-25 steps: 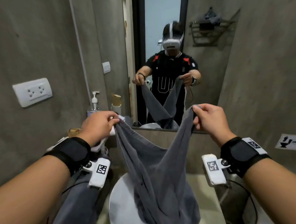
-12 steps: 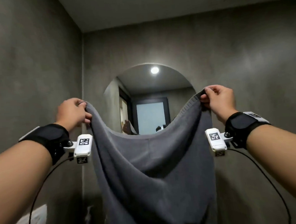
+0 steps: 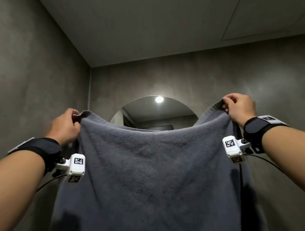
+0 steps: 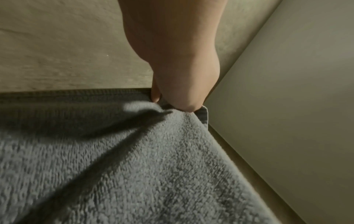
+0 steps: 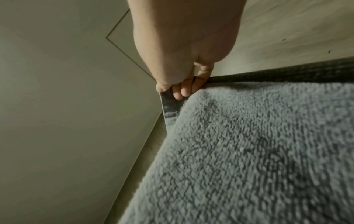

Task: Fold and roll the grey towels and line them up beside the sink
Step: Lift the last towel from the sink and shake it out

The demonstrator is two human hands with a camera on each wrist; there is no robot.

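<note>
A grey terry towel [image 3: 155,172] hangs spread out flat in front of me, held up high by its two top corners. My left hand [image 3: 66,126] pinches the top left corner; in the left wrist view the left hand [image 4: 172,84] has its fingers curled on the towel [image 4: 114,166] hem. My right hand [image 3: 238,108] pinches the top right corner. In the right wrist view, the right hand [image 5: 184,63] grips the hem of the towel [image 5: 258,151] with curled fingertips. The sink and other towels are hidden below the towel.
Grey concrete walls close in on the left [image 3: 29,78] and at the back. An arched mirror [image 3: 157,115] shows above the towel's top edge, with a ceiling lamp [image 3: 159,99] reflected in it. A ceiling hatch [image 3: 270,15] is overhead.
Both hands have lifted the towel from over the sink to head height and moved apart, so the towel went from a sagging V to a wide flat sheet. The view has tilted upward.
</note>
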